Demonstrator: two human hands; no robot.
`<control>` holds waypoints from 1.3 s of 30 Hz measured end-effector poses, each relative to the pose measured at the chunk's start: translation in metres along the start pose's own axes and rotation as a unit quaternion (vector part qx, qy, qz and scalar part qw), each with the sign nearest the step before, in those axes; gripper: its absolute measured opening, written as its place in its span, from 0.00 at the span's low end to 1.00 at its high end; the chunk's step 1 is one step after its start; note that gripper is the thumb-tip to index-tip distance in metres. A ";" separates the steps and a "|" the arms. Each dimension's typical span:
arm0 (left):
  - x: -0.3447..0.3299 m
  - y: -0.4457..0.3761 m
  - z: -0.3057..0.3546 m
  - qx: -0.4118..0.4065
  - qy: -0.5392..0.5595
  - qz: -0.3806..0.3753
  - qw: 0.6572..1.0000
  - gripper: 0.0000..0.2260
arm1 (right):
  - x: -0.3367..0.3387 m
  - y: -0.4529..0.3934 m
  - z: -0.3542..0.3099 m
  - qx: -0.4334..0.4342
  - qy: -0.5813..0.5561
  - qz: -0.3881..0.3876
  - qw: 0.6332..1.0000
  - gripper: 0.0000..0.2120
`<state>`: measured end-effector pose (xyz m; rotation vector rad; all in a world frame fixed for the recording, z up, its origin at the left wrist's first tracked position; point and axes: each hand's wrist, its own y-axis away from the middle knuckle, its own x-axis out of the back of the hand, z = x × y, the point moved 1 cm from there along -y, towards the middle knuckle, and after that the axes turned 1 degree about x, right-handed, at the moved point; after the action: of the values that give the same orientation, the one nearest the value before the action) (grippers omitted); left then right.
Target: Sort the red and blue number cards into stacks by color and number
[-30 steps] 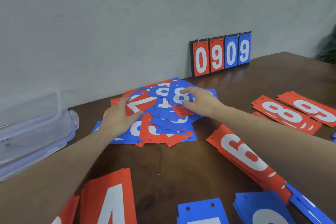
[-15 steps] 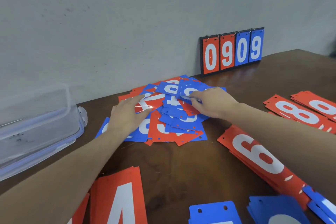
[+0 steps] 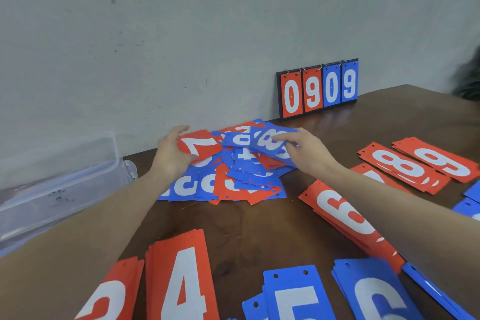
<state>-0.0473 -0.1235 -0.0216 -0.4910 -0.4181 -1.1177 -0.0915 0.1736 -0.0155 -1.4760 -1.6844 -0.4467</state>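
A mixed heap of red and blue number cards [image 3: 233,179] lies near the wall. My left hand [image 3: 172,153] grips a red 7 card [image 3: 201,144], lifted off the heap's left side. My right hand [image 3: 304,150] pinches a blue 8 card [image 3: 267,141], raised over the heap's right side. Sorted stacks surround the heap: red 6 [image 3: 342,213], red 8 [image 3: 400,166], red 9 [image 3: 441,161], red 4 [image 3: 181,280], red 2 [image 3: 111,299], blue 5 [image 3: 293,296], blue 6 [image 3: 374,293].
A small scoreboard [image 3: 318,89] showing 0909 stands against the wall. At the left edge of the brown table [image 3: 254,228] sits a clear plastic box [image 3: 57,184]. More blue cards [image 3: 470,205] lie at the far right.
My left hand has lifted the red 7 card off the heap. My right hand has raised the blue 8 card. The view has shifted slightly.
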 end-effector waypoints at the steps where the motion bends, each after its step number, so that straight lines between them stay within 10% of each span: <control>1: 0.004 0.004 0.002 0.005 0.030 0.011 0.999 0.33 | 0.002 0.005 -0.003 -0.007 -0.012 0.004 1.000 0.20; 10: 0.034 0.056 0.000 0.047 0.251 0.023 0.967 0.38 | 0.012 0.066 -0.023 -0.099 -0.250 0.039 0.962 0.16; 16: 0.037 0.099 -0.004 0.069 0.288 -0.018 0.955 0.14 | 0.009 0.103 -0.021 -0.088 -0.319 0.056 0.942 0.25; 39: -0.089 0.122 0.082 0.067 0.291 -0.159 0.941 0.18 | 0.121 0.173 0.078 -0.219 -0.330 0.187 0.899 0.05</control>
<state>0.0256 0.0325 -0.0234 0.0457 -0.0485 -1.4710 0.0475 0.3506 -0.0119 -2.4355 -1.7936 -0.1075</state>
